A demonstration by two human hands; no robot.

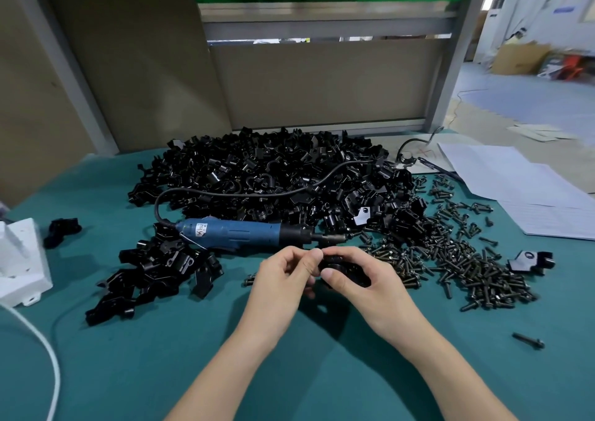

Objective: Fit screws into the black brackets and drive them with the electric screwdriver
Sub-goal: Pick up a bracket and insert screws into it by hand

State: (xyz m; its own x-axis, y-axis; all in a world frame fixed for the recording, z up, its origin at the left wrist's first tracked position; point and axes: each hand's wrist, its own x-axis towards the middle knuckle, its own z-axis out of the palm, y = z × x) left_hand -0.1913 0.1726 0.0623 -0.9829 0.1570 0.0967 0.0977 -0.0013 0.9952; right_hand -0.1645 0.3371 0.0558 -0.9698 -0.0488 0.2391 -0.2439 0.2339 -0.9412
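Observation:
Both hands meet over the green table at centre. My right hand [360, 279] grips a black bracket [341, 267], mostly hidden by the fingers. My left hand [286, 275] pinches at the bracket's left end with thumb and fingertips; what it holds there is too small to tell. The blue electric screwdriver [231, 232] lies on its side just behind the hands, bit pointing right, touched by neither hand. A big heap of black brackets [273, 176] fills the back of the table. Dark screws [457, 253] lie scattered to the right.
A smaller pile of black brackets [154, 275] lies at the left. A white plastic block [19, 259] and white cable [42, 343] sit at the far left. Paper sheets [521, 189] lie at the right rear. A lone screw [528, 340] rests at the right front.

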